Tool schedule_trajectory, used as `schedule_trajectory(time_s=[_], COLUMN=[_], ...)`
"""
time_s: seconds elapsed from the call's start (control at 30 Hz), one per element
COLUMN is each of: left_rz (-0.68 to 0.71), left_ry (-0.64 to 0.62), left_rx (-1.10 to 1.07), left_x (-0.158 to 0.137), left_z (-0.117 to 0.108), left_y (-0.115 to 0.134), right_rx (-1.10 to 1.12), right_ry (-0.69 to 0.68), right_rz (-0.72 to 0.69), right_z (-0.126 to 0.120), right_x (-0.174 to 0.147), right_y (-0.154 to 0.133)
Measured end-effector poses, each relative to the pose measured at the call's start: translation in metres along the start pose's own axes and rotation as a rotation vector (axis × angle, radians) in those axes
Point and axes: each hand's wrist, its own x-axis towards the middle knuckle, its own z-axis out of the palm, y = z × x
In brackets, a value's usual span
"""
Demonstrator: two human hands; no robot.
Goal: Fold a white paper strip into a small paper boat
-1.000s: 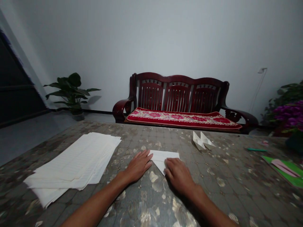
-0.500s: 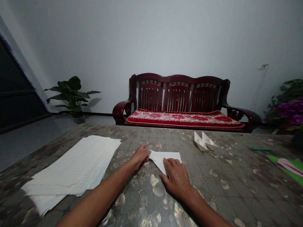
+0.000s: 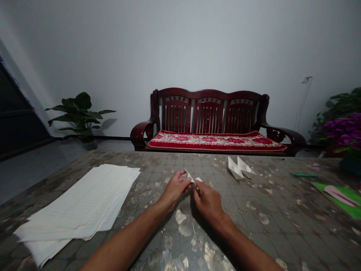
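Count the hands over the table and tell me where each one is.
2: the left hand at the left of the folded paper, and the right hand at its right. No others show.

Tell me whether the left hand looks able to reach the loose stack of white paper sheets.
Probably yes: only grey patterned tabletop separates the left hand from the stack, though that hand holds a folded white paper.

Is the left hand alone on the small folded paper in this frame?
No, the left hand and the right hand both have their fingers on the folded paper.
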Motion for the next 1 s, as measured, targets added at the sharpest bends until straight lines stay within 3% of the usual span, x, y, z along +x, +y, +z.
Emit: schedule_trajectory(time_s=[0.1, 0.2, 0.27, 0.37, 0.43, 0.57, 0.6, 0.7, 0.77, 0.87, 0.93, 1.0], left_rz=[0.181, 0.247, 0.149, -0.11, -0.184, -0.088, -0.065, -0.045, -0.048, -0.03, -0.015, -0.009], left_ry=[0.115, 0.307, 0.312, 0.143, 0.073, 0.1, 0.109, 0.093, 0.059, 0.036, 0.024, 0.009], left_rx=[0.009, 0.061, 0.034, -0.086, -0.093, 0.129, 0.207, 0.437, 0.607, 0.866, 0.987, 1.072], left_x=[0.003, 0.012, 0.017, 0.022, 0.023, 0.025, 0.026, 0.029, 0.032, 0.033, 0.032, 0.03], left_z=[-0.005, -0.017, -0.023, -0.028, -0.03, -0.033, -0.034, -0.036, -0.036, -0.033, -0.032, -0.033], left_y=[0.009, 0.007, -0.001, -0.019, -0.03, -0.04, -0.04, -0.036, -0.033, -0.029, -0.027, -0.024], right_rx=[0.431, 1.071, 1.357, 1.456, 1.431, 1.311, 1.249, 0.868, 0.547, 0.227, 0.097, -0.01], right_ry=[0.138, 0.181, 0.179, 0.176, 0.124, -0.022, 0.0, 0.266, 0.317, 0.059, -0.174, -0.33], right_rz=[0.224, 0.451, 0.592, 0.752, 0.777, 0.744, 0.731, 0.657, 0.386, -0.062, -0.227, -0.295], right_z=[-0.006, -0.007, -0.003, 0.007, 0.013, 0.012, 0.01, 0.004, 0.004, 0.008, 0.011, 0.01], right_x=[0.013, 0.02, 0.019, 0.011, 0.004, -0.006, -0.007, -0.011, -0.016, -0.027, -0.034, -0.038], right_y=[0.003, 0.007, 0.009, 0.012, 0.014, 0.03, 0.036, 0.056, 0.064, 0.059, 0.05, 0.043])
